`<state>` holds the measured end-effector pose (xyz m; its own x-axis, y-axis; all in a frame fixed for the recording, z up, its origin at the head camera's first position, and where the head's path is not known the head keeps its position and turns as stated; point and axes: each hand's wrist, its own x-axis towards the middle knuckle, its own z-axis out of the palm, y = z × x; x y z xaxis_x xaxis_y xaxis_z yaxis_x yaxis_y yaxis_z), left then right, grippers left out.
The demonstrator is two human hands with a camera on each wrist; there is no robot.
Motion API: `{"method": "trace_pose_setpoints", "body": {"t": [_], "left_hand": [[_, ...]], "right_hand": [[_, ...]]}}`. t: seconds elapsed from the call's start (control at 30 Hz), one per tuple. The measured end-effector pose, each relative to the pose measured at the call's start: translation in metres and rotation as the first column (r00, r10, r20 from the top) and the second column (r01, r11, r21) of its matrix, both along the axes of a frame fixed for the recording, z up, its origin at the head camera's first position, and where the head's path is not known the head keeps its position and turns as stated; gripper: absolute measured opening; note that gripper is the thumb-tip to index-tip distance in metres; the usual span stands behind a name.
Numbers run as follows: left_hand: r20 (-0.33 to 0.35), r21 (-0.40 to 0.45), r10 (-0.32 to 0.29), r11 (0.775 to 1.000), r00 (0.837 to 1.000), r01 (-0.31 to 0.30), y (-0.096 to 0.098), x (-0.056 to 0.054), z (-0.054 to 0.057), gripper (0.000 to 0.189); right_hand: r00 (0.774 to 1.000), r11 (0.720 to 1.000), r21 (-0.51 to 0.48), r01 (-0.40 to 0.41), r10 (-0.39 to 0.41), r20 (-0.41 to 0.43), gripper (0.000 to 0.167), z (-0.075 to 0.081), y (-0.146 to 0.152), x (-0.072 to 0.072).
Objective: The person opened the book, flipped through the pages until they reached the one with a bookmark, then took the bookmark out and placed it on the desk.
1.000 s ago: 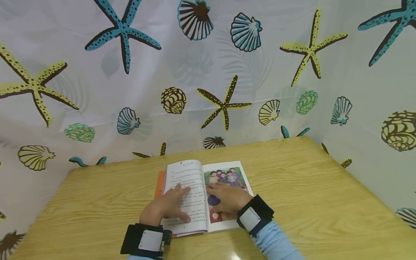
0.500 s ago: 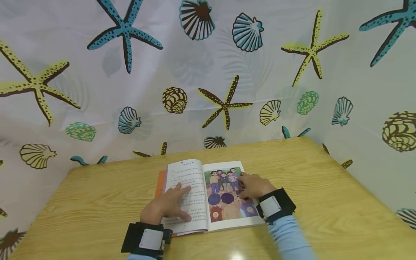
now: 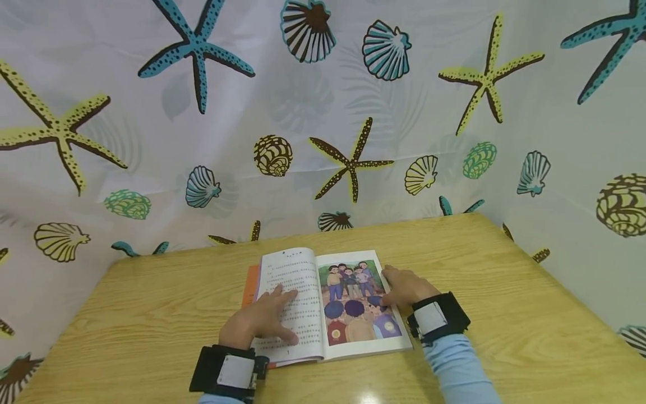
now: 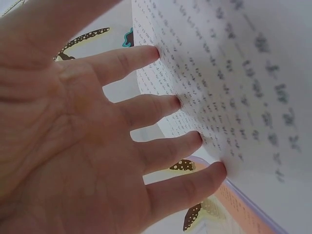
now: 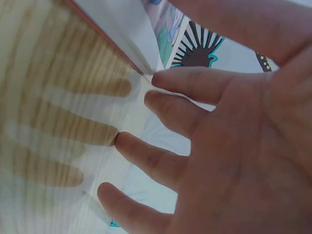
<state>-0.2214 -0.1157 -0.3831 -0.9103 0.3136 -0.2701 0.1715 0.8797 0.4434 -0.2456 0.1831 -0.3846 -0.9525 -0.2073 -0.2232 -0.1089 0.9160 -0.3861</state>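
Left hand [image 3: 259,320] spread on page [image 3: 304,308] | right hand [image 3: 407,287] spread at book's [image 3: 328,297] edge | light, even pressure should suit paper

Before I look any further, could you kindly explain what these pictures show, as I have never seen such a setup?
Certainly. There is no robot here, just one person's bare left hand and right hand, with black straps round the wrists and light blue sleeves. The widest picture comes from a camera on the head, looking forward and down; the two close-ups come from a camera on each wrist.

On the yellowish wooden table lies an open book with white pages: printed text on its left page, a coloured illustration on its right. Behind hangs white cloth patterned with starfish and shells.

Nothing is gripped: the left fingertips touch the text page, and the right hand is spread at the book's right edge.
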Motion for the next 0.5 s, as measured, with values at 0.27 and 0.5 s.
{"method": "trace_pose_setpoints", "body": {"t": [0.27, 0.5], "left_hand": [[-0.010, -0.007, -0.004, 1.000, 1.000, 0.004, 0.0013, 0.0001, 0.0009, 0.094], [-0.007, -0.001, -0.009, 1.000, 1.000, 0.009, 0.0003, -0.0003, 0.0015, 0.094]], "right_hand": [[1.000, 1.000, -0.006, 0.012, -0.012, 0.020, 0.068, -0.0020, 0.0001, -0.0024], [0.999, 0.998, 0.057, 0.009, -0.006, -0.053, 0.066, -0.0007, -0.0025, -0.0005]]}}
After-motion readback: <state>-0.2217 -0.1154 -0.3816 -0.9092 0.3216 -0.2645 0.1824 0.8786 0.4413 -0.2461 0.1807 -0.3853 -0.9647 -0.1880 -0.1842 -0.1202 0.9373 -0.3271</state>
